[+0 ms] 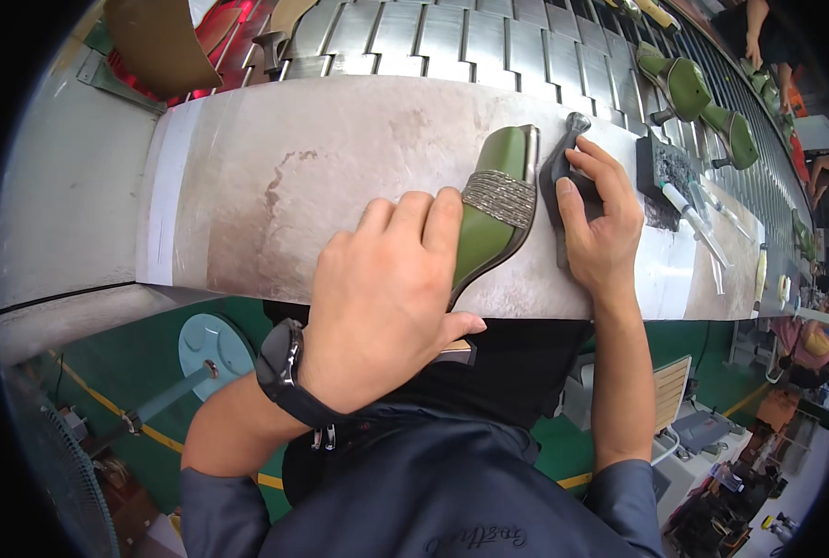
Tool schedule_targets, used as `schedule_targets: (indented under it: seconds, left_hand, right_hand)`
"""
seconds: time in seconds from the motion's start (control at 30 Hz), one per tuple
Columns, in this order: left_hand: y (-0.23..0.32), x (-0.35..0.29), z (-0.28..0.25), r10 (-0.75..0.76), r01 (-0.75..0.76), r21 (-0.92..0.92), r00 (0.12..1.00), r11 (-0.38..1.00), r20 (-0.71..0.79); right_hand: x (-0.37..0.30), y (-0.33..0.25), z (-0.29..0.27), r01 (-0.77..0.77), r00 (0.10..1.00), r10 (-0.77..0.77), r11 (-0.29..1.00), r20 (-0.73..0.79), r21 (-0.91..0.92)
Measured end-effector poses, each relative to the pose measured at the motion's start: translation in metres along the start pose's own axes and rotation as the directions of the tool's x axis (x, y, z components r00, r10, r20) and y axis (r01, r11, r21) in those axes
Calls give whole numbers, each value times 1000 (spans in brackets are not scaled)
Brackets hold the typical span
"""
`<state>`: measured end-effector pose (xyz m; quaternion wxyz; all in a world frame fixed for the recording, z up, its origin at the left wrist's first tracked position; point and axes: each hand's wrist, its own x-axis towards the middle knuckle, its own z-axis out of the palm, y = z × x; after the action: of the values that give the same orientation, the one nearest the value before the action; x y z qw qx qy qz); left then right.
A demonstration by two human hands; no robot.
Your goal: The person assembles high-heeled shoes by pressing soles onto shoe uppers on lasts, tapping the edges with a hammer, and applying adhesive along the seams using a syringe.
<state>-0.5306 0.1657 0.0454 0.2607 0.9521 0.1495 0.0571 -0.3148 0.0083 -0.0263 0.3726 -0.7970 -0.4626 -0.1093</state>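
Note:
A green high-heeled sandal (495,200) with a glittering silver strap lies on its side at the front of the pale workbench (340,139). My left hand (387,279), with a black watch on its wrist, is wrapped over the sandal's rear half and hides most of the heel. Just right of the toe, my right hand (605,214) has its thumb and fingers closed round a dark grey curved tool (553,177) with a rounded metal knob at its far end. The tool's lower part lies partly behind the hand, and its exact kind cannot be made out.
Beyond the bench runs a slatted metal conveyor (442,46) carrying more green sandals (684,88). At right are a black block (661,172) and several syringes (698,223). A brown curved sheet (159,46) stands far left. A blue-grey round stool (212,349) is below the bench.

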Motion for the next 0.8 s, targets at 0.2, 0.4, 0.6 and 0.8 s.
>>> schedule_targets:
  seconds: [0.2, 0.4, 0.6, 0.8]
  left_hand:
    - [6, 0, 1, 2, -3, 46, 999, 999, 34]
    - [7, -1, 3, -5, 3, 58, 999, 998, 34]
    - [2, 1, 7, 1, -1, 38, 1000, 999, -18]
    - [-21, 10, 9, -14, 8, -146, 999, 989, -41]
  right_hand:
    - [1, -1, -1, -8, 1000, 8, 1000, 10, 1]
    - [1, -2, -2, -12, 1000, 12, 1000, 12, -1]
    - [2, -1, -1, -14, 1000, 14, 1000, 17, 7]
    - [2, -1, -2, 3, 1000, -3, 1000, 13, -5]
